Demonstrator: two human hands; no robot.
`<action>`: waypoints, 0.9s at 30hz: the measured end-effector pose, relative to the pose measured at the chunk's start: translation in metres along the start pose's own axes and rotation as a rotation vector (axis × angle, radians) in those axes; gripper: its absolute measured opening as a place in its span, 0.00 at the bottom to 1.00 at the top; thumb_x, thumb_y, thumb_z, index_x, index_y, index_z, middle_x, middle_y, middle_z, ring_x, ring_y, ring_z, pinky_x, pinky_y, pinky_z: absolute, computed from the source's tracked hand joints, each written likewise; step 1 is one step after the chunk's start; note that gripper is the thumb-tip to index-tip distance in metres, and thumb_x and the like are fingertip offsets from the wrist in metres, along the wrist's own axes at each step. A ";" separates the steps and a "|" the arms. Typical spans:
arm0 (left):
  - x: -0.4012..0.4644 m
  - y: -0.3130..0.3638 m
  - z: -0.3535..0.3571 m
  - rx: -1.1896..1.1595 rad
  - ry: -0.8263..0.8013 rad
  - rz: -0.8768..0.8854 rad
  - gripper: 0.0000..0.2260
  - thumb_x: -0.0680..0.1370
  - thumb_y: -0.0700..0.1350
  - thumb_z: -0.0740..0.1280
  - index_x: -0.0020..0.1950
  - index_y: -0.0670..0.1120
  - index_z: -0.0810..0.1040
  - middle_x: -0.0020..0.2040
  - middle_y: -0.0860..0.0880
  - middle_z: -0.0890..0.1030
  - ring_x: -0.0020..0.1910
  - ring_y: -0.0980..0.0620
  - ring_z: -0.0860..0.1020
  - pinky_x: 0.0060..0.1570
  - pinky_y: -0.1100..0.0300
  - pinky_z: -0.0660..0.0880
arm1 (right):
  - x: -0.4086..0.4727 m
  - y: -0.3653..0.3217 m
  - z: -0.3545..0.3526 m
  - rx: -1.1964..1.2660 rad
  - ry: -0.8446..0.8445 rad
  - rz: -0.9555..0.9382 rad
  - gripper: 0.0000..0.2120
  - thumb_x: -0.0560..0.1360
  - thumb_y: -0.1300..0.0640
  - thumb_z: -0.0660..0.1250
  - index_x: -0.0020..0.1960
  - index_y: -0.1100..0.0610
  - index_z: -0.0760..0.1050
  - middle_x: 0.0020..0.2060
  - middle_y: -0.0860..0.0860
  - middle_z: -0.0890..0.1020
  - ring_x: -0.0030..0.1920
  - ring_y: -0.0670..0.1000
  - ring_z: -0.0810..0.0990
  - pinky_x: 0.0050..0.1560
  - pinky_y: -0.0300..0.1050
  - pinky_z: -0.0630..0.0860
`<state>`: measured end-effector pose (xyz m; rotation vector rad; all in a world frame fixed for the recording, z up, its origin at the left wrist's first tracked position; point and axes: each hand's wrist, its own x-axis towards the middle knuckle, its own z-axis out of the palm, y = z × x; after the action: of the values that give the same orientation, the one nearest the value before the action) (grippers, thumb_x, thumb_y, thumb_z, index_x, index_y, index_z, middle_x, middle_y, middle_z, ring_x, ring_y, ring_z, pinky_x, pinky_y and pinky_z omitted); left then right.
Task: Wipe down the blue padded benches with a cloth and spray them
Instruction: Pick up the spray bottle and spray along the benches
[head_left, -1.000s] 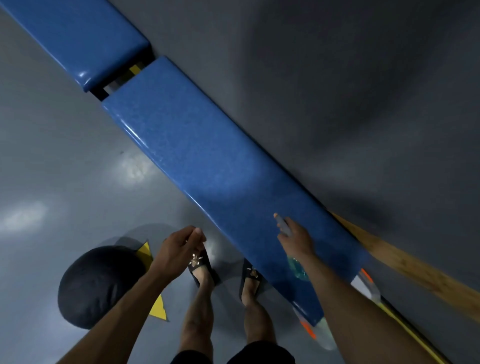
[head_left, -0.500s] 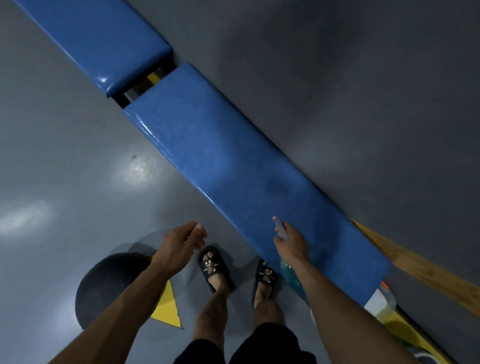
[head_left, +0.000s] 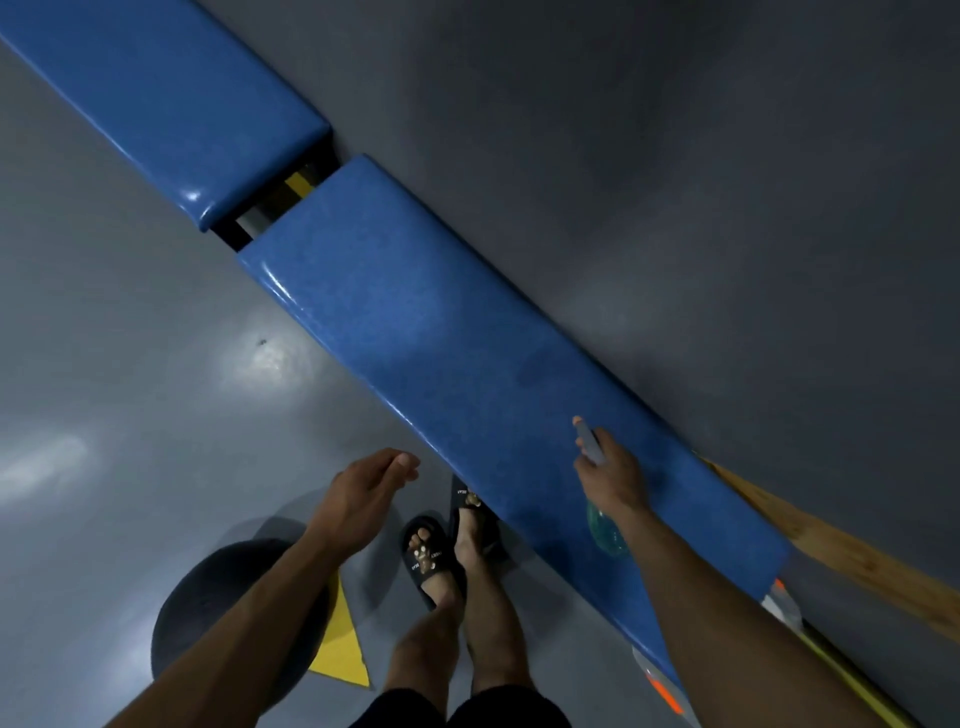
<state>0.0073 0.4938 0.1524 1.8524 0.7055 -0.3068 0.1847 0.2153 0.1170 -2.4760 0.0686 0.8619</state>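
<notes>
A long blue padded bench (head_left: 441, 332) runs diagonally from the middle to the lower right, against a grey wall. A second blue bench (head_left: 156, 98) continues at the upper left, across a narrow gap. My right hand (head_left: 613, 473) grips a spray bottle (head_left: 605, 530) with blue-green liquid, its nozzle pointing up along the near bench. My left hand (head_left: 369, 488) hangs over the floor beside the bench, fingers loosely together, holding nothing that I can see. No cloth is in view.
My two feet in black sandals (head_left: 431, 556) stand at the bench's front edge. A dark round ball (head_left: 208, 608) lies on the grey floor at lower left, over a yellow triangle marking (head_left: 343, 644). A wooden strip (head_left: 841, 551) runs along the wall at right.
The view has shifted along the bench toward the gap. My feet have stepped closer to the bench. My left hand's fingers have loosened. The right hand keeps the bottle over the bench.
</notes>
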 end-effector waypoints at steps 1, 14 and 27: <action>0.004 0.002 -0.001 0.012 -0.001 -0.001 0.10 0.82 0.56 0.58 0.49 0.59 0.79 0.45 0.58 0.85 0.46 0.60 0.82 0.51 0.58 0.77 | -0.003 -0.001 0.007 0.001 -0.043 -0.022 0.08 0.74 0.61 0.64 0.50 0.50 0.74 0.49 0.42 0.80 0.46 0.49 0.80 0.49 0.53 0.78; 0.031 0.013 -0.018 0.016 0.047 -0.107 0.17 0.79 0.59 0.56 0.53 0.53 0.81 0.46 0.57 0.85 0.44 0.63 0.81 0.43 0.64 0.73 | -0.002 -0.039 0.078 -0.170 -0.266 -0.175 0.05 0.76 0.56 0.64 0.50 0.50 0.71 0.50 0.46 0.77 0.49 0.50 0.78 0.51 0.49 0.75; 0.062 0.039 -0.027 0.068 0.060 -0.105 0.13 0.82 0.57 0.56 0.52 0.57 0.80 0.47 0.58 0.84 0.46 0.62 0.81 0.46 0.63 0.75 | 0.104 -0.061 -0.017 -0.093 -0.059 -0.009 0.04 0.73 0.59 0.63 0.45 0.50 0.72 0.45 0.47 0.80 0.42 0.55 0.79 0.45 0.54 0.79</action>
<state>0.0763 0.5292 0.1606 1.8986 0.8447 -0.3484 0.2902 0.2725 0.0944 -2.5326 -0.0028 0.9542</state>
